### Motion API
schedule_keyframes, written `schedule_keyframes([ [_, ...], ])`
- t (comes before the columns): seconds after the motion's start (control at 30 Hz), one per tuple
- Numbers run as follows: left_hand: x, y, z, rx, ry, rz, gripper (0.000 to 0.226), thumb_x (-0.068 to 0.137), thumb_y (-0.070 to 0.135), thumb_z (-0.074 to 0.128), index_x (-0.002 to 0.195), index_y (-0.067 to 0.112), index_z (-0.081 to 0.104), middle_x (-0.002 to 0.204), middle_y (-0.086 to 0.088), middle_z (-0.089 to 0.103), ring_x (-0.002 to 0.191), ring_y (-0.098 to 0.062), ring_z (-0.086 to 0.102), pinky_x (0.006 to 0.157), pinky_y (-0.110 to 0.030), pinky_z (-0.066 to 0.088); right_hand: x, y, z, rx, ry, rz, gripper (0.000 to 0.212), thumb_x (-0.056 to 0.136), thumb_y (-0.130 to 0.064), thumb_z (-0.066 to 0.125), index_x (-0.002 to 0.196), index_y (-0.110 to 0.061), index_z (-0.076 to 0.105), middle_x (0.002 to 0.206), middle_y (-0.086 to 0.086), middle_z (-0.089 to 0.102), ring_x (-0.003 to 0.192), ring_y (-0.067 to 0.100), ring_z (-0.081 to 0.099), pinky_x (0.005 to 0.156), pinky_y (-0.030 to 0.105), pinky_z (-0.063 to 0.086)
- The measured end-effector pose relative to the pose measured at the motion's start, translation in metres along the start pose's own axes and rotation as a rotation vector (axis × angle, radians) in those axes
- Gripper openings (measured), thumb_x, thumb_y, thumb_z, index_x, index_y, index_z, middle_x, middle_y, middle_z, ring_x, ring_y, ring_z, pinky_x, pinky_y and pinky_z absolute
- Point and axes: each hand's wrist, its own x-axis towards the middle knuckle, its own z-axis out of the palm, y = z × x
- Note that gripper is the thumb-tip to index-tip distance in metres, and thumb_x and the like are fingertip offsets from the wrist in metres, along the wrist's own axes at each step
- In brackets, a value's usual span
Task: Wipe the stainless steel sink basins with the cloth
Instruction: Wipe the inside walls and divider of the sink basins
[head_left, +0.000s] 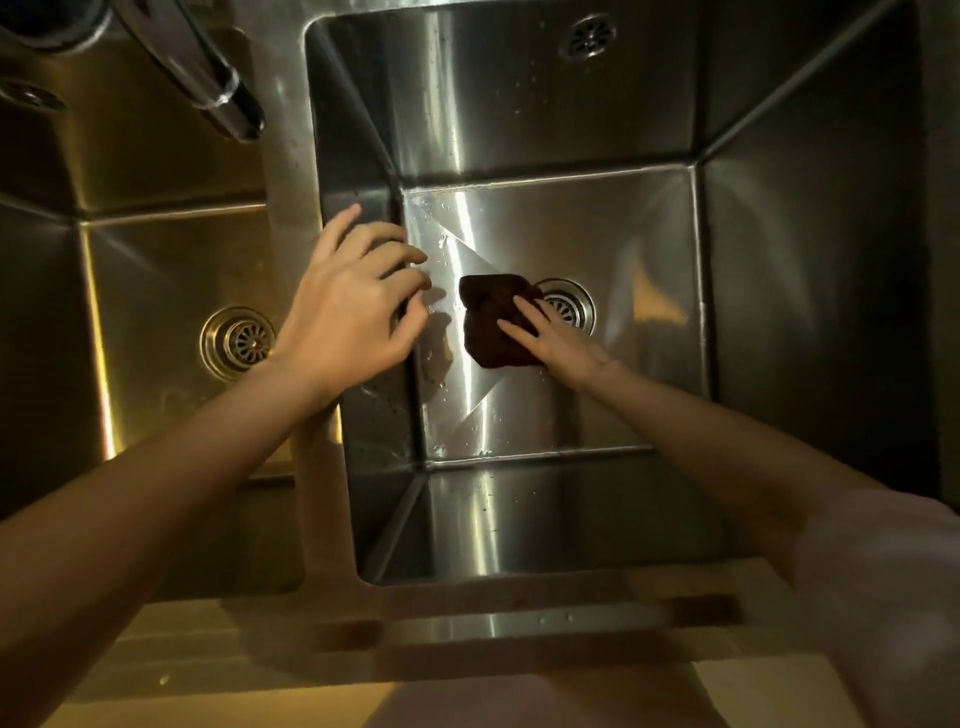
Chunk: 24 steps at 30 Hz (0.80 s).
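Pressing the dark cloth (493, 325) flat on the right basin (623, 249) floor, the right hand (558, 340) has straight fingers, its drain (569, 306) just beyond. The left hand (345, 306), loosely curled and empty, hangs left of the cloth.

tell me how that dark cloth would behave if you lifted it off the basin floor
The cloth lies bunched and creased under the right hand, so it would probably droop limply. Droplets on the right basin suggest it may be damp and cling slightly.
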Motion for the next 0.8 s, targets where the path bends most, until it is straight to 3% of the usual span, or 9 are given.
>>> schedule_keyframes([
  [0.1, 0.001, -0.001, 0.001, -0.003, 0.005, 0.001, 0.032, 0.092, 0.024, 0.047, 0.098, 0.007, 0.074, 0.109, -0.01, 0.07, 0.117, -0.029, 0.057, 0.115, -0.051, 0.024, 0.012, 0.008, -0.019, 0.202, 0.101, 0.105, 0.086, 0.078, 0.003, 0.058, 0.151, -0.02, 0.02, 0.152, 0.015, 0.026, 0.128, 0.04, 0.042, 0.098, 0.047, 0.047],
  [0.17, 0.002, 0.0, 0.001, -0.011, 0.015, 0.003, 0.033, 0.092, 0.023, 0.046, 0.096, 0.007, 0.074, 0.108, -0.01, 0.07, 0.115, -0.03, 0.057, 0.115, -0.049, 0.024, 0.021, 0.013, -0.033, 0.363, 0.22, 0.208, 0.082, 0.073, -0.002, 0.063, 0.145, -0.018, 0.028, 0.143, 0.009, 0.034, 0.117, 0.038, 0.052, 0.09, 0.045, 0.051],
  [0.3, 0.001, 0.0, 0.002, -0.033, 0.046, -0.001, 0.032, 0.091, 0.022, 0.047, 0.095, 0.006, 0.075, 0.106, -0.011, 0.071, 0.113, -0.031, 0.059, 0.114, -0.048, 0.026, 0.045, 0.009, -0.051, 0.58, 0.466, 0.363, 0.059, 0.071, -0.008, 0.072, 0.121, -0.015, 0.043, 0.124, 0.004, 0.046, 0.106, 0.03, 0.057, 0.084, 0.038, 0.049],
  [0.37, 0.002, 0.0, 0.002, -0.037, 0.05, -0.006, 0.031, 0.091, 0.022, 0.048, 0.094, 0.005, 0.075, 0.105, -0.012, 0.071, 0.112, -0.031, 0.059, 0.113, -0.049, 0.027, 0.056, 0.002, -0.05, 0.571, 0.492, 0.348, 0.047, 0.075, -0.009, 0.07, 0.116, -0.014, 0.049, 0.119, 0.005, 0.052, 0.104, 0.029, 0.058, 0.083, 0.035, 0.047],
  [0.43, 0.003, 0.0, 0.002, -0.032, 0.047, -0.007, 0.03, 0.091, 0.021, 0.049, 0.093, 0.005, 0.075, 0.105, -0.011, 0.071, 0.112, -0.032, 0.059, 0.113, -0.049, 0.027, 0.065, -0.01, -0.042, 0.584, 0.484, 0.322, 0.044, 0.081, -0.012, 0.066, 0.122, -0.013, 0.051, 0.129, 0.005, 0.051, 0.109, 0.032, 0.058, 0.089, 0.037, 0.049],
  [0.53, 0.002, -0.001, 0.002, -0.017, 0.031, -0.012, 0.029, 0.09, 0.021, 0.05, 0.093, 0.006, 0.075, 0.107, -0.011, 0.071, 0.113, -0.031, 0.059, 0.114, -0.049, 0.026, 0.071, -0.03, -0.025, 0.604, 0.384, 0.311, 0.063, 0.088, -0.03, 0.062, 0.143, -0.013, 0.037, 0.156, 0.005, 0.025, 0.131, 0.034, 0.046, 0.103, 0.049, 0.044],
  [0.6, 0.003, -0.002, 0.002, 0.0, 0.023, -0.015, 0.027, 0.09, 0.02, 0.052, 0.094, 0.007, 0.075, 0.107, -0.011, 0.071, 0.114, -0.031, 0.058, 0.114, -0.051, 0.025, 0.07, -0.038, -0.011, 0.468, 0.297, 0.266, 0.078, 0.088, -0.048, 0.057, 0.151, -0.019, 0.023, 0.161, 0.003, 0.01, 0.146, 0.031, 0.02, 0.115, 0.059, 0.023],
  [0.67, 0.003, -0.002, 0.002, 0.013, 0.017, -0.017, 0.026, 0.09, 0.02, 0.052, 0.095, 0.007, 0.075, 0.108, -0.01, 0.071, 0.115, -0.03, 0.058, 0.114, -0.052, 0.024, 0.065, -0.041, 0.001, 0.327, 0.232, 0.232, 0.08, 0.088, -0.064, 0.044, 0.152, -0.03, 0.013, 0.162, -0.004, -0.001, 0.149, 0.029, -0.004, 0.111, 0.068, -0.002],
  [0.8, 0.002, -0.003, 0.002, 0.035, 0.039, -0.032, 0.026, 0.091, 0.02, 0.052, 0.094, 0.007, 0.075, 0.108, -0.009, 0.071, 0.115, -0.03, 0.059, 0.113, -0.053, 0.026, 0.06, -0.043, 0.014, 0.243, 0.203, 0.151, 0.061, 0.096, -0.061, 0.025, 0.151, -0.04, 0.01, 0.162, -0.009, -0.003, 0.148, 0.035, -0.01, 0.109, 0.072, 0.002],
])
